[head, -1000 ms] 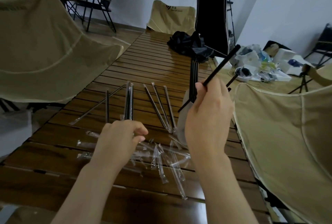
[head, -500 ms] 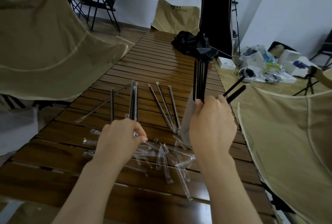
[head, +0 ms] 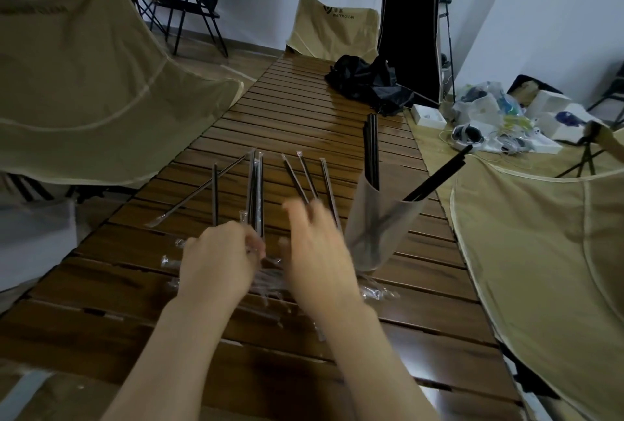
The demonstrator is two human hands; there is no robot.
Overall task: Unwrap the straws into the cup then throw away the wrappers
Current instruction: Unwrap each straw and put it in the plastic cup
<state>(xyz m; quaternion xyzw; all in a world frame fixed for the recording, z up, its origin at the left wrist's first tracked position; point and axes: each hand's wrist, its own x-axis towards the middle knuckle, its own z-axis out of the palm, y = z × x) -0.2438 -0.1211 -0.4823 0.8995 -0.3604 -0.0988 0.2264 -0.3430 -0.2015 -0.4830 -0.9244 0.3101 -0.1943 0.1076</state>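
A translucent cup [head: 380, 231] stands on the slatted wooden table [head: 304, 116] and holds several bare black straws [head: 371, 150], some upright and some leaning right. Several wrapped straws [head: 258, 184] lie in a row left of the cup. Empty clear wrappers [head: 378, 293] are strewn under and around my hands. My left hand [head: 219, 258] has its fingers curled at the near end of the middle wrapped straws and seems to pinch one. My right hand [head: 314, 248] is blurred, with straight fingers and nothing in it, just left of the cup.
A crumpled black bag [head: 368, 82] lies at the table's far end beside a tall black panel [head: 408, 15]. Beige fabric chairs flank the table at left [head: 84, 82] and right [head: 540, 251]. Boxes and bags clutter the floor [head: 489, 116] at the far right.
My right hand has let go of the black straw into the cup and swung left toward the wrapped straws. My left hand stays at the straws' near ends.
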